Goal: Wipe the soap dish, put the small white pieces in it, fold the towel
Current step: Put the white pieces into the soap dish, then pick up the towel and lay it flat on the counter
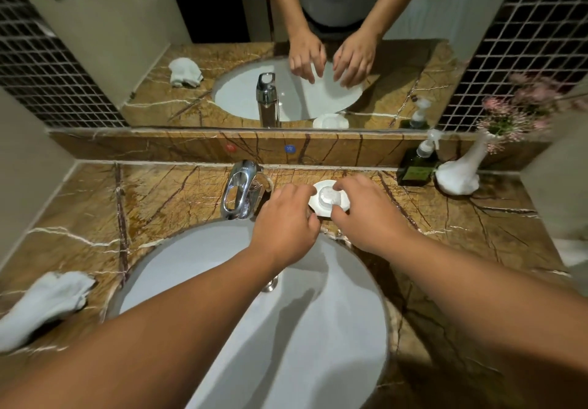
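Observation:
A white soap dish (322, 186) sits on the marble counter behind the sink, right of the tap. A small round white piece (328, 198) lies in its middle. My left hand (284, 224) rests at the dish's left edge with curled fingers; whether it grips the rim is hidden. My right hand (362, 214) reaches over the dish from the right, thumb and fingers on either side of the white piece and touching it. A crumpled white towel (44, 303) lies on the counter at the near left, away from both hands.
A chrome tap (240, 193) stands left of the dish. The white basin (254, 313) fills the near middle. A dark green pump bottle (416, 166) and a white vase with pink flowers (461, 173) stand at the back right. A mirror (286, 42) rises behind the counter.

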Demonstrator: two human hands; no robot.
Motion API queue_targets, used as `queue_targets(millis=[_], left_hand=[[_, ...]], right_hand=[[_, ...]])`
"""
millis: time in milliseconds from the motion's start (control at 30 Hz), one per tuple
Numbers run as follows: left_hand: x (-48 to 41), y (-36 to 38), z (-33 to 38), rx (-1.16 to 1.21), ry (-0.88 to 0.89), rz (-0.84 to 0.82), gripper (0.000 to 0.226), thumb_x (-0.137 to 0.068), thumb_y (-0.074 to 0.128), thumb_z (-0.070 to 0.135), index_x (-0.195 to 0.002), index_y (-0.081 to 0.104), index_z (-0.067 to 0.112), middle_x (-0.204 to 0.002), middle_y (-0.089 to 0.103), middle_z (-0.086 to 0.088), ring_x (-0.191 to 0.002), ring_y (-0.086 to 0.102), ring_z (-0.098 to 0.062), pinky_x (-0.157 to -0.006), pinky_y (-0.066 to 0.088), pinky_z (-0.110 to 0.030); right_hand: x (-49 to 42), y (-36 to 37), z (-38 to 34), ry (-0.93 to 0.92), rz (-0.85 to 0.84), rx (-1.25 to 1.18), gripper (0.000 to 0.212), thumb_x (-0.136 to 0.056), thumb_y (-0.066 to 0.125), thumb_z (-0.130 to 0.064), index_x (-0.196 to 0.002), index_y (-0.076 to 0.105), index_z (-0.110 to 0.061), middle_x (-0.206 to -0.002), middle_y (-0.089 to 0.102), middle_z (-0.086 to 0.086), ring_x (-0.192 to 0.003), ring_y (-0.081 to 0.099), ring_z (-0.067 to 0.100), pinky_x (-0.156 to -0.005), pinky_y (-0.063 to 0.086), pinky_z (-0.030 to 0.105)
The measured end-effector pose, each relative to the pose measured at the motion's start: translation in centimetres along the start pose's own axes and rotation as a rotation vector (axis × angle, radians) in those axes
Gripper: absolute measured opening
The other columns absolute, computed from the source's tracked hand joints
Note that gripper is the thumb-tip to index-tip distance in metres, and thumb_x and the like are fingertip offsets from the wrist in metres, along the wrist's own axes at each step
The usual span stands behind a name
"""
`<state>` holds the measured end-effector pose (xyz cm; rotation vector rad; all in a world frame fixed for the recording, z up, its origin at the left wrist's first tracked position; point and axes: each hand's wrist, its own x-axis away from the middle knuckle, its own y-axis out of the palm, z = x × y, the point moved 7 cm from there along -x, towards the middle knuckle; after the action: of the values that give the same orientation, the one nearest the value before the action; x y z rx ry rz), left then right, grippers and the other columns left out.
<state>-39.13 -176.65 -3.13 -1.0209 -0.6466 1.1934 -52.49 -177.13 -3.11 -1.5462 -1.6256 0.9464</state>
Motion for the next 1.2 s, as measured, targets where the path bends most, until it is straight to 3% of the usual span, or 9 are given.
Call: queue_targets(millis=[267,400,533,733,1200], left_hand=[[4.7,-3.3,1.0,-0.054,0.042,0.042,0.036,-0.086,0.054,0.025,-0.122,0.049,0.019,-0.117,0.054,-0.005,-0.105,0.049,-0.025,-0.084,0.043,-0.039],[8.1,-4.1,-0.5,-0.091,0.031,-0.016,0.038,-0.085,0.053,0.026,-0.123,0.050,0.019,-0.118,0.054,-0.006,-0.105,0.048,-0.025,-0.084,0.042,-0.038],[12.5,-5.0,-3.4,-0.076,0.031,-0.058,0.039,-0.086,0.052,0.027,-0.124,0.051,0.019,-0.122,0.054,-0.006,-0.111,0.047,-0.025,-0.086,0.042,-0.039],[17.8,-7.0,-8.9,-0.076,0.007,-0.113,0.041,-0.088,0.050,0.029,-0.128,0.050,0.019,-0.127,0.052,-0.006,-0.115,0.045,-0.026,-0.092,0.040,-0.039],[21.1,-8.7,-14.7,-0.070,-0.114,-0.101,0.038,-0.089,0.049,0.030,-0.125,0.051,0.020,-0.125,0.052,-0.006,-0.115,0.044,-0.027,-0.090,0.042,-0.041]], right_hand=[[5.1,-1.2,-3.3,-0.006,0.041,0.026,0.039,-0.084,0.055,-0.028,-0.122,0.055,-0.020,-0.123,0.053,0.005,-0.109,0.050,0.026,-0.073,0.034,0.032],[8.2,-0.2,-5.6,0.010,0.026,0.033,0.040,-0.085,0.054,-0.028,-0.124,0.056,-0.018,-0.126,0.055,0.008,-0.111,0.052,0.029,-0.083,0.043,0.038],[11.4,2.5,-8.9,0.047,0.009,0.050,0.042,-0.086,0.053,-0.032,-0.127,0.054,-0.020,-0.132,0.053,0.005,-0.114,0.053,0.025,-0.079,0.041,0.034],[15.1,7.2,-14.6,0.056,-0.034,0.038,0.042,-0.088,0.054,-0.031,-0.128,0.054,-0.021,-0.135,0.051,0.003,-0.115,0.053,0.022,-0.086,0.042,0.033],[14.8,10.8,-20.1,-0.033,-0.090,0.048,0.040,-0.088,0.055,-0.031,-0.127,0.054,-0.023,-0.135,0.052,0.001,-0.110,0.056,0.021,-0.079,0.041,0.029]])
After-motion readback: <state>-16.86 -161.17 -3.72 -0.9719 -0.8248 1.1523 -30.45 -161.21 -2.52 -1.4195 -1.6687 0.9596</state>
